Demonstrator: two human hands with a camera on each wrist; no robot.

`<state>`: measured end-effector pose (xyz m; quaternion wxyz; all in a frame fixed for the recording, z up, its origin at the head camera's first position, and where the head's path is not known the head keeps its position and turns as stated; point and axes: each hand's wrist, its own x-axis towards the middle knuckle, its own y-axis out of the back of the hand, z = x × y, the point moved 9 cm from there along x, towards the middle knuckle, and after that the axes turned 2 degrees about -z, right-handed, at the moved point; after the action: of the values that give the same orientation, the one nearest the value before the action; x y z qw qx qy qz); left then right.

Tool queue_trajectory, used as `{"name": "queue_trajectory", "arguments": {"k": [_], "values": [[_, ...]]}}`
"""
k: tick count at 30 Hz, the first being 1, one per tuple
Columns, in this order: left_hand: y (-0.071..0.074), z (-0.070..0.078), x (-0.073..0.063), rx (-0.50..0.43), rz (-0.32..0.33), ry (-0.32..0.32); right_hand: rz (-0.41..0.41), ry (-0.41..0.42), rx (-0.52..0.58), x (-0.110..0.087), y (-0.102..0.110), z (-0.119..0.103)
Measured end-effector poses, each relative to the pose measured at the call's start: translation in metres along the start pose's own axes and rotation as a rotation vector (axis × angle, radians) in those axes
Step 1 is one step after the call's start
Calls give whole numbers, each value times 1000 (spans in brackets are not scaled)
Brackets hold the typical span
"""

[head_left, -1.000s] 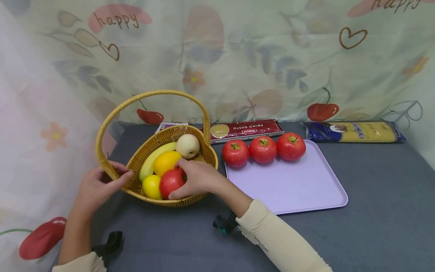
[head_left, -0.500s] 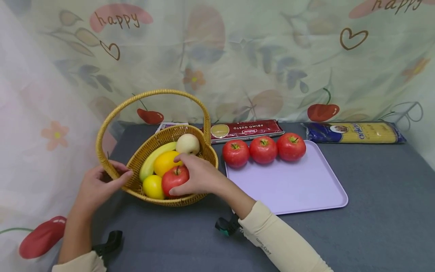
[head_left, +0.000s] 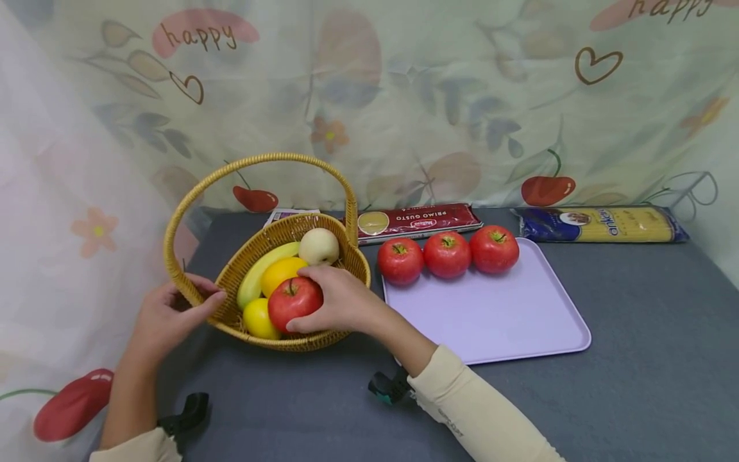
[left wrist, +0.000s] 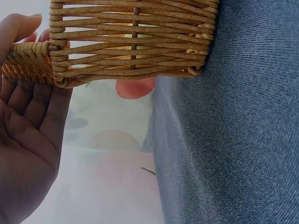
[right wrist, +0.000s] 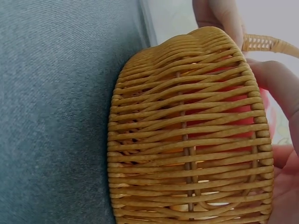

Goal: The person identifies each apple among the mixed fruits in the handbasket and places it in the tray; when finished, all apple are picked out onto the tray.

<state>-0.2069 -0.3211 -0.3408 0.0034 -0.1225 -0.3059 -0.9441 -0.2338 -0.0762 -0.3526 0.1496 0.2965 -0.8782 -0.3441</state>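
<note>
In the head view a wicker basket (head_left: 277,345) stands at the left of the table. My left hand (head_left: 164,321) grips the foot of its arched handle (head_left: 190,289), fingers behind and thumb in front. My right hand (head_left: 346,300) reaches over the near right rim and holds a red apple (head_left: 291,308) between thumb and fingers, stem up. Beside that apple in the basket lie a yellow lemon (head_left: 260,319), an orange-yellow fruit (head_left: 280,273), a banana (head_left: 254,282) and a pale round pear (head_left: 319,246). Through the weave in the right wrist view, the red apple (right wrist: 233,100) shows.
A lilac tray (head_left: 491,321) lies right of the basket, with three red apples (head_left: 447,255) in a row along its back edge. Behind are a red pasta pack (head_left: 427,219) and a yellow-and-blue spaghetti pack (head_left: 606,224). A patterned curtain (head_left: 404,96) backs the table.
The red apple in my right hand has risen a little and turned, so its stem now shows. My left hand and the basket have stayed where they were.
</note>
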Motion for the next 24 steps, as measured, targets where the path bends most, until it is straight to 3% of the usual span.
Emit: {"name": "queue_trajectory", "arguments": {"k": [13, 24], "values": [[0, 0, -1, -6, 5, -9, 20, 64, 27, -3, 1, -1], [0, -2, -1, -1, 6, 8, -18, 25, 148, -5, 6, 2]]}}
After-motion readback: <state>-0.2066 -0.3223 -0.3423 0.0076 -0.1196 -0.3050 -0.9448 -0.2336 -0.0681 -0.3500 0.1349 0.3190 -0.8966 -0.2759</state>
